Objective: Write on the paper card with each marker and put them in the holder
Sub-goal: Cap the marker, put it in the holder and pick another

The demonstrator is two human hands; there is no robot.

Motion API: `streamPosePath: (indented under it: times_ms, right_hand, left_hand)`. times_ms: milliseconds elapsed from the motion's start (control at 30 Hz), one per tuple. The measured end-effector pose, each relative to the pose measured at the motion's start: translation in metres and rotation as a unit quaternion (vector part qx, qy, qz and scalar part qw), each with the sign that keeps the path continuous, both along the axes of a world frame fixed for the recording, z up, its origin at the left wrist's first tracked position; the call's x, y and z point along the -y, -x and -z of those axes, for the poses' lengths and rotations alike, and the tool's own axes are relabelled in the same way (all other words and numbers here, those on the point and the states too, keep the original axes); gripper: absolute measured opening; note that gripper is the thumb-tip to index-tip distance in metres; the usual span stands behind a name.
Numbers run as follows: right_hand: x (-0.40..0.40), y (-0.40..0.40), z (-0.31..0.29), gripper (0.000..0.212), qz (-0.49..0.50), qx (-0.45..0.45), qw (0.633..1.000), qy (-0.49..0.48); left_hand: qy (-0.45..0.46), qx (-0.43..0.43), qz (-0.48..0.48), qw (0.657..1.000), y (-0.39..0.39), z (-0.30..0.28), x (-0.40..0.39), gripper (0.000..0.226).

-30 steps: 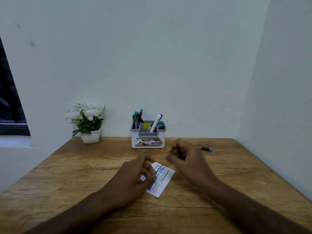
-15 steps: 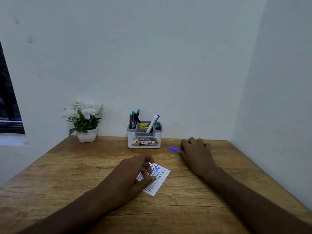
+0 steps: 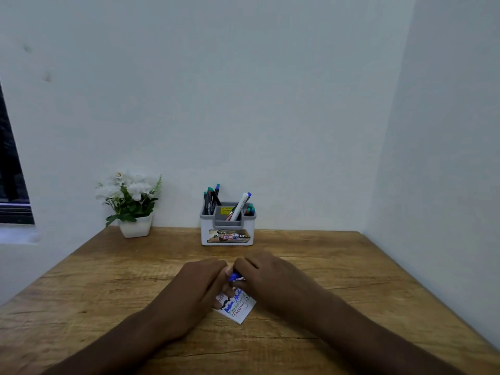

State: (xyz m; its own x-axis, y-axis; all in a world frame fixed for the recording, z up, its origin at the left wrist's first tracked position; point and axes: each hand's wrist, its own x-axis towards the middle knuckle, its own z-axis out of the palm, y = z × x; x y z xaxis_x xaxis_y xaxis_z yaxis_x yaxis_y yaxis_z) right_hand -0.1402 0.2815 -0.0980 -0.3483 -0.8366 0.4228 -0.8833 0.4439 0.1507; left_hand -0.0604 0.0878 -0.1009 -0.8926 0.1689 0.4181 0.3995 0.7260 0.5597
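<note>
A small white paper card point(image 3: 238, 307) with blue, green and dark writing lies on the wooden table point(image 3: 108, 280), partly under my hands. Just above it, my left hand point(image 3: 200, 282) and my right hand point(image 3: 267, 277) meet, both with fingers curled around a blue-capped marker point(image 3: 234, 277). Only its blue end shows between my fingers; the rest is hidden. The grey and white holder point(image 3: 227, 228) stands at the table's back edge, holding several markers, one of them a white marker point(image 3: 240, 207) leaning to the right.
A white pot of white flowers point(image 3: 131, 204) stands at the back left of the table. White walls close in behind and on the right. A dark window point(image 3: 10, 171) is at the far left.
My right hand took the blue-capped marker from the back right of the table and brought it over the card. My left hand rose off the card to meet it.
</note>
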Motion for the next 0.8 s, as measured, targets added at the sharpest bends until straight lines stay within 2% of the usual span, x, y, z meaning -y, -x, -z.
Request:
streamPosePath:
  times_ms: [200, 267, 367, 500, 567, 633, 700, 800]
  right_hand:
    - [-0.009, -0.008, 0.003, 0.055, 0.040, -0.089, 0.995, -0.024]
    - [-0.010, -0.007, 0.002, 0.048, 0.042, -0.107, 0.993, -0.016]
    - [-0.012, -0.010, -0.004, 0.027, 0.054, -0.093, 0.994, 0.023]
    - [-0.028, -0.010, -0.019, 0.036, 0.093, -0.035, 0.991, 0.093]
    - [-0.039, -0.004, -0.025, 0.034, 0.116, -0.019, 0.985, 0.126]
    - [-0.047, 0.003, -0.026, 0.029, 0.101, 0.031, 0.982, 0.158]
    - [-0.050, 0.007, -0.025, 0.027, 0.033, 0.139, 0.961, 0.236]
    - [-0.047, 0.006, -0.028, 0.034, -0.024, 0.315, 0.869, 0.382]
  left_hand:
    - [-0.030, 0.027, 0.017, 0.999, 0.000, 0.002, 0.002, 0.043]
    - [-0.043, 0.037, 0.019, 0.998, 0.001, 0.003, 0.002, 0.043]
    - [-0.062, 0.040, 0.022, 0.997, 0.001, 0.003, 0.002, 0.038]
    - [-0.117, 0.057, 0.019, 0.991, 0.001, 0.002, 0.005, 0.040]
    - [-0.100, 0.070, 0.020, 0.992, 0.001, 0.003, 0.009, 0.022]
    - [-0.038, 0.051, 0.020, 0.998, 0.002, 0.004, 0.012, 0.007]
    - [0.010, 0.023, 0.014, 1.000, 0.002, 0.004, 0.012, 0.014]
    - [0.003, 0.002, 0.008, 1.000, 0.003, 0.003, 0.009, 0.025]
